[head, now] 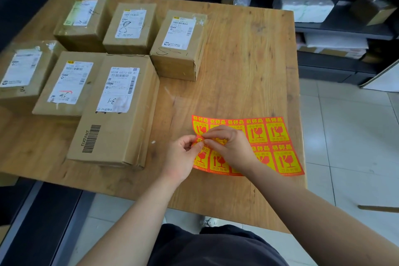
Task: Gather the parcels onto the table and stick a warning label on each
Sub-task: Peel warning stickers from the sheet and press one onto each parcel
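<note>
while both hands work at label sheet [280, 134], lying on worktop [248, 60] near right front edge: left hand [183, 155] fingers [191, 139] pinch sheet's left side, and right hand [231, 147] fingers [212, 135] pinch one label [221, 141], seemingly lifting it. peel slow, low angle, backing held flat. six parcels [131, 26] gathered on worktop's left, none showing warning label. nearest parcel [112, 127] likely first; stick on bare cardboard, clear of barcode.

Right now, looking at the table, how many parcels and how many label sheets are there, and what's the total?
parcels: 6
label sheet: 1
total: 7
</note>
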Tool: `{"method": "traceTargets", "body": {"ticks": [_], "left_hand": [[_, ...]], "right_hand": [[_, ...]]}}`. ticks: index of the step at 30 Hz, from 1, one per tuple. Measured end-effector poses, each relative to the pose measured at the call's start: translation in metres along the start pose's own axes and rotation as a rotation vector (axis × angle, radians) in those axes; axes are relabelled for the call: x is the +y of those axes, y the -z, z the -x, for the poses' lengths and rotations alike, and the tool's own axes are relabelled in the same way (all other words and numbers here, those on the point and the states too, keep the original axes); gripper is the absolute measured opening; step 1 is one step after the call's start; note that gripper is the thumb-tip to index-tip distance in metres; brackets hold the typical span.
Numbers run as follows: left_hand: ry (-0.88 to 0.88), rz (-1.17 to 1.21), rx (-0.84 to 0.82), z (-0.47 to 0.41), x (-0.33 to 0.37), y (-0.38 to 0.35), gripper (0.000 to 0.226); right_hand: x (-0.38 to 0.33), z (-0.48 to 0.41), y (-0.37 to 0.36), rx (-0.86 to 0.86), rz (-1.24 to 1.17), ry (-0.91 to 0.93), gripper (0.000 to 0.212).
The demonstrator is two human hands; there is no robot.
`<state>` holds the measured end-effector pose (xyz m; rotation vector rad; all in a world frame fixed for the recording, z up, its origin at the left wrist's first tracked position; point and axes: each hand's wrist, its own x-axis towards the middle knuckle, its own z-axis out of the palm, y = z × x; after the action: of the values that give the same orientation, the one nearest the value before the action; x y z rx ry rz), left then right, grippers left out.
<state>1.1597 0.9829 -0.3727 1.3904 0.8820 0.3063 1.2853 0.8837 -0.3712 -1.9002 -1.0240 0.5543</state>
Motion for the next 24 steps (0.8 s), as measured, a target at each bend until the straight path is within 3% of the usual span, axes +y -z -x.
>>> {"method": "traceTargets", "body": {"ticks": [9,24], "left_hand": [[-0.122,-0.311,-0.107,-0.0036,0.0091,0.006,0.015],[-0.1,-0.321,-0.12,-0.0085,0.0056,0.009,0.016]], "right_hand": [[0.0039,-0.0032,0.0042,-0.014,0.021,-0.035,0.008],[0.0035,-0.0075,-0.0015,-0.033,-0.031,-0.079,0.005]]}}
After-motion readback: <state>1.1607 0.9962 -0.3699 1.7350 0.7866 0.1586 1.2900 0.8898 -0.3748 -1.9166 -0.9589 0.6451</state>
